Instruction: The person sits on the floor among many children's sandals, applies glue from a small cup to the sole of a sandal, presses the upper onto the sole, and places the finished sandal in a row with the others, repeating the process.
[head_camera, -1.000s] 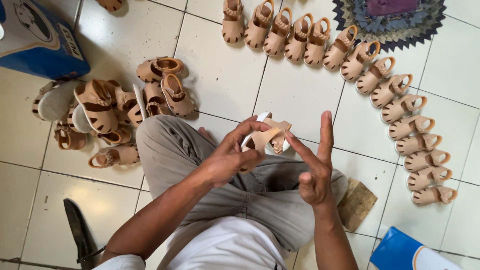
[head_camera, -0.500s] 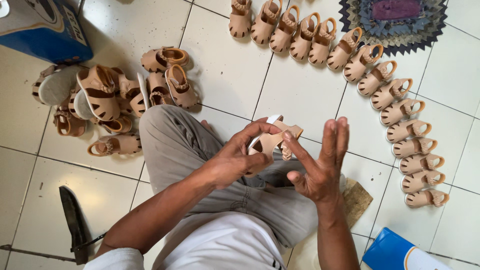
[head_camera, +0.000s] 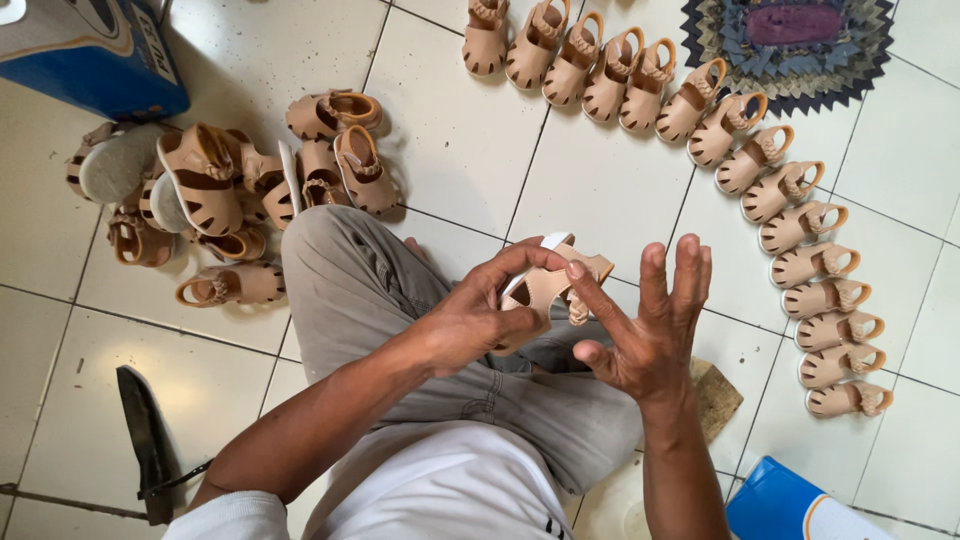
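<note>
One held sandal (head_camera: 548, 288), sixteen sandals in the curved row (head_camera: 742, 160), two blue boxes (head_camera: 95, 55).

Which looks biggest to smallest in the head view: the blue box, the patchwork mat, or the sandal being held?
1. blue box, though cut off.
2. patchwork mat, also cut off, so these two are unsure.
3. sandal in the left hand.

Tan sandals (head_camera: 780, 230), white tiles (head_camera: 450, 130), blue box (head_camera: 95, 55) (rug (head_camera: 790, 40) multicoloured, zigzag-edged).
</note>
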